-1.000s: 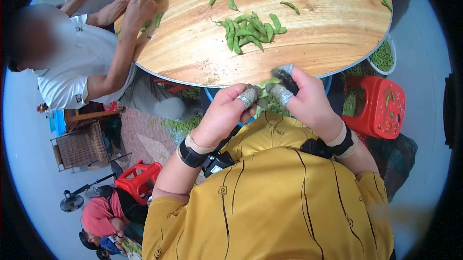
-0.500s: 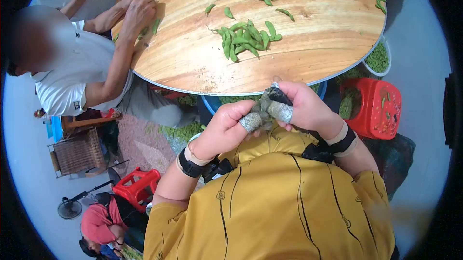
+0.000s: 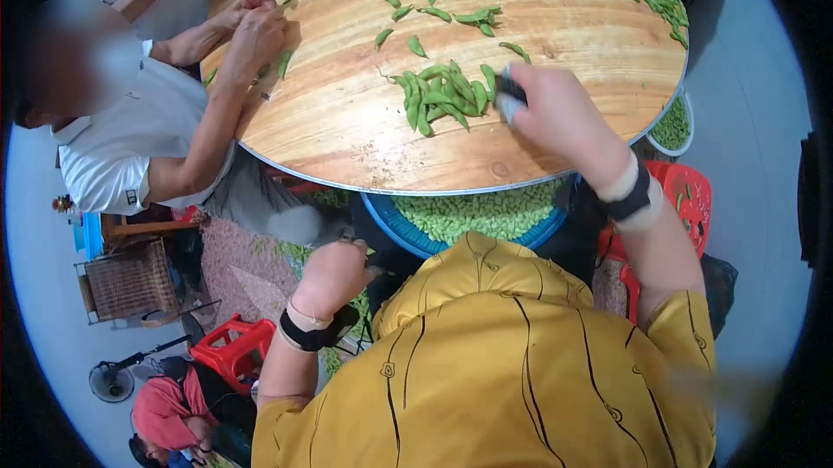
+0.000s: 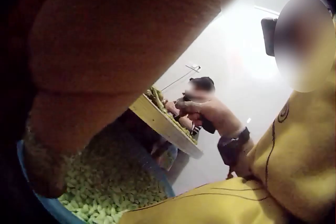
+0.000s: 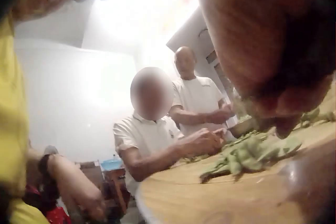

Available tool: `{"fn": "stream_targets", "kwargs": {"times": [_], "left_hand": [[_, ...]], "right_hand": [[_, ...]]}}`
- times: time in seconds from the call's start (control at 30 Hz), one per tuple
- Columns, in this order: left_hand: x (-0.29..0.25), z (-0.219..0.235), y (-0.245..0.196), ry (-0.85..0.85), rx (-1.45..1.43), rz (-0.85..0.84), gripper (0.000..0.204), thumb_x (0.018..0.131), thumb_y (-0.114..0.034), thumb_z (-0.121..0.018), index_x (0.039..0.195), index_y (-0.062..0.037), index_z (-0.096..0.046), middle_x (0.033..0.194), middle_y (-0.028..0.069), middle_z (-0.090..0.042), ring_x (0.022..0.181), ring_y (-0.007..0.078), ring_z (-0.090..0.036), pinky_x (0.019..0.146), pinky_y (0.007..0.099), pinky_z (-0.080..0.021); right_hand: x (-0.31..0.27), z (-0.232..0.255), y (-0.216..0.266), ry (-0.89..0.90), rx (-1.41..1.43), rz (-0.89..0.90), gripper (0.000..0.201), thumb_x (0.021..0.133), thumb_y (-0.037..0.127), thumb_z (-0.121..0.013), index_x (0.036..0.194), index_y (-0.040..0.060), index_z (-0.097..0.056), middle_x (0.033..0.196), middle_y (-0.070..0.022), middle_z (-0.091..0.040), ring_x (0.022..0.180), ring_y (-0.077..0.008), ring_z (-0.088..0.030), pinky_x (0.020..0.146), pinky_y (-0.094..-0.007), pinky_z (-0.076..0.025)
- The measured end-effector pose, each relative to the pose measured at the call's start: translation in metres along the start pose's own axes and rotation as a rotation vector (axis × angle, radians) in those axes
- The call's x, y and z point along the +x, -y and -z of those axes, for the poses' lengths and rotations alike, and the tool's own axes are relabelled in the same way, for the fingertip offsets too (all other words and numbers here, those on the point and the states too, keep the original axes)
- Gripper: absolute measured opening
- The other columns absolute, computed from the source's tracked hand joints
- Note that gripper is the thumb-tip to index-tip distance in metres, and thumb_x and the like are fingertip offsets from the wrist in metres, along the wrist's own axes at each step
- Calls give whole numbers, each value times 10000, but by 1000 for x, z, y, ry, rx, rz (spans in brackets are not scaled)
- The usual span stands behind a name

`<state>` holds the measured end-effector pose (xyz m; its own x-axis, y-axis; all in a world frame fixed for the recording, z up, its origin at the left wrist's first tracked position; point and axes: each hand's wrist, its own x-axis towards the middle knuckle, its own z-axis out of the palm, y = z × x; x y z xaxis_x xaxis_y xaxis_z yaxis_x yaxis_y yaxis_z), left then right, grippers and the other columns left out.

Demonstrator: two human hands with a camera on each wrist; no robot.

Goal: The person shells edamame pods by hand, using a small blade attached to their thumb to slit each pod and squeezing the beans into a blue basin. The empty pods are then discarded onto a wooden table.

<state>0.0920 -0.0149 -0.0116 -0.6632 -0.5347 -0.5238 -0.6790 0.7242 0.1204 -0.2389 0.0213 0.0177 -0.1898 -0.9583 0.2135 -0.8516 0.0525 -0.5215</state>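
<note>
While the head view looks down over a yellow shirt [image 3: 521, 364], the right hand [image 3: 555, 112] reaches onto the round table [image 3: 347, 121], its taped fingertips [image 3: 510, 104] at the right edge of the pod pile [image 3: 438, 95]; whether it grasps a pod cannot be told; the left hand [image 3: 334, 273] hangs below the table edge, fingers curled, nothing visible in it, just left of the blue basin [image 3: 399, 225] of shelled beans [image 3: 477, 212]; a person in white [image 3: 130, 121] works pods at the table's left edge; a red stool [image 3: 690, 199] stands to the right. From the left wrist, the left hand's fingers [image 4: 94, 77] fill the frame above the basin [image 4: 31, 182] of beans [image 4: 110, 182], blurred and close; the right hand [image 4: 207, 111] shows far off at the table [image 4: 163, 124]. From the right wrist, the right hand's fingertips [image 5: 268, 71] hover just over the pods [image 5: 252, 153] on the table [image 5: 220, 192]; two people in white [image 5: 173, 124] sit beyond.
</note>
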Motion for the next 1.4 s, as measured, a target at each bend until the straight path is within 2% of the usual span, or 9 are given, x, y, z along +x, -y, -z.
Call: {"fn": "stream_targets", "kwargs": {"times": [0.3,0.37,0.47,0.53,0.93,1.0,1.2,1.33,1.4], "left_hand": [[29,35,-41,-238,-489,-326,252,830,-177,-631,994,4,-567,869,183,-607,755,329,-590,642,378,-478],[41,38,-56,-282,-616,-392,255,857,-168,-612,1035,10,-570,900,159,-626,736,288,-606,637,341,-488],[57,45,-78,-271,-1297,-387,243,910,-149,-562,1091,14,-568,902,78,-646,695,159,-608,624,256,-487],[63,59,-85,59,-1582,-304,194,935,-145,-536,1052,5,-576,872,23,-635,685,76,-582,612,209,-476],[69,44,-94,-198,-1517,-235,195,891,-37,-517,1053,-14,-622,822,-9,-619,623,34,-464,544,186,-372],[69,43,-97,-235,-1517,-247,204,878,-17,-514,1050,-14,-624,842,-21,-622,648,26,-476,559,183,-384],[72,39,-92,-362,-1217,-376,203,860,17,-518,1039,11,-613,874,-16,-623,691,16,-508,593,183,-416],[69,48,-90,-252,-1230,-324,178,874,-14,-527,1031,7,-605,847,-3,-614,634,30,-492,556,190,-406],[72,50,-87,14,-1731,-385,144,901,-88,-562,1020,-22,-609,688,45,-583,536,105,-509,495,254,-412]], "right_hand": [[39,-15,-21,34,-154,9,208,728,164,-654,811,-13,-580,638,-170,-599,603,-330,-605,568,-391,-481],[20,11,1,263,465,-430,187,777,191,-664,788,10,-623,629,-86,-598,572,-173,-607,523,-295,-474],[-21,1,14,347,956,-536,200,846,237,-647,815,41,-623,638,16,-548,545,-42,-511,481,-201,-409],[-42,-8,22,365,1088,-527,174,885,225,-612,900,54,-635,653,38,-543,532,-27,-469,469,-182,-385],[-81,0,34,322,984,-447,427,810,29,-443,1232,33,-506,793,-21,-591,581,-66,-526,484,-216,-447],[-82,1,34,356,950,-389,383,916,85,-465,1298,60,-470,814,5,-574,560,-32,-487,478,-173,-422],[-83,-8,23,364,1103,-461,355,871,40,-446,1213,73,-536,779,-1,-585,509,-40,-458,441,-196,-376],[-80,-3,25,381,1386,-619,303,921,67,-460,1209,97,-551,748,11,-560,490,-20,-398,433,-172,-324],[-77,11,31,449,1593,-660,296,932,79,-476,1218,100,-549,724,13,-534,484,-16,-368,422,-167,-297]]}}
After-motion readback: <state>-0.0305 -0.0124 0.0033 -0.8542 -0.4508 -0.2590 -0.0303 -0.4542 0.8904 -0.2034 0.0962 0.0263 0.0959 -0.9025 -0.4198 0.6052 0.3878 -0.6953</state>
